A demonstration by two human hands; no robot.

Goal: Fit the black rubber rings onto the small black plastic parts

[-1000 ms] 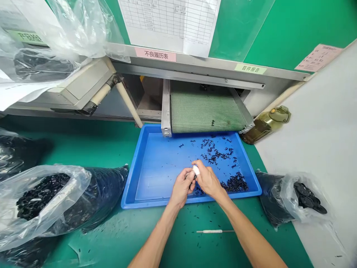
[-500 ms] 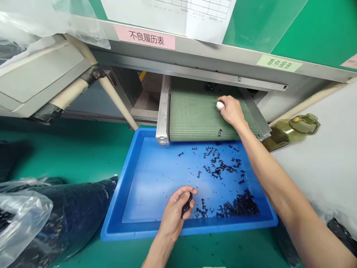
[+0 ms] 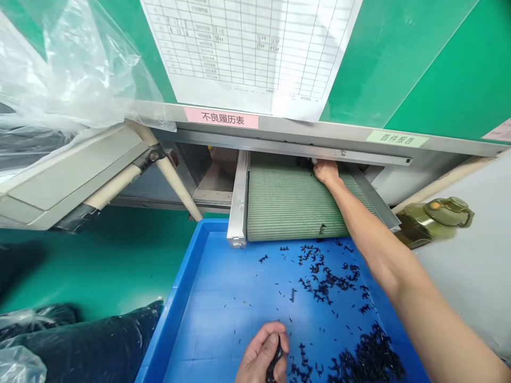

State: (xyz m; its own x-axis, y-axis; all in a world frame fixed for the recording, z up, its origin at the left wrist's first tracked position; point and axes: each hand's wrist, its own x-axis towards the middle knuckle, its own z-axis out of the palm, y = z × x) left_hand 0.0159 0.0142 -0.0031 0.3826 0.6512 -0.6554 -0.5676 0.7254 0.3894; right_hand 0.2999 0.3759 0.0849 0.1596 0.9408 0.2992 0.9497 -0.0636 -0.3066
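Near the bottom of the head view, my left hand (image 3: 261,354) is closed round a smooth, curved black part (image 3: 274,360), held above the blue tray (image 3: 186,308). My right hand (image 3: 326,171) reaches to the far end of the green conveyor belt (image 3: 291,205), where the metal bar partly covers its fingers. Those fingers look curled, and a bit of white covering shows at one tip. Beside them on the belt lies a dark piece (image 3: 304,161), partly hidden by the bar. Small black branched scraps (image 3: 325,282) are scattered over the tray, with a denser heap at its near right.
A metal bar (image 3: 279,147) crosses above the belt. One black scrap (image 3: 322,229) lies near the belt's front edge. An olive water bottle (image 3: 435,221) stands to the right. Plastic bags (image 3: 91,343) of dark parts lie left, below a beige pipe frame (image 3: 175,183).
My right hand left my left hand and reached forward over the belt, then farther back under the bar. The left hand keeps the black part. The view has shifted upward.
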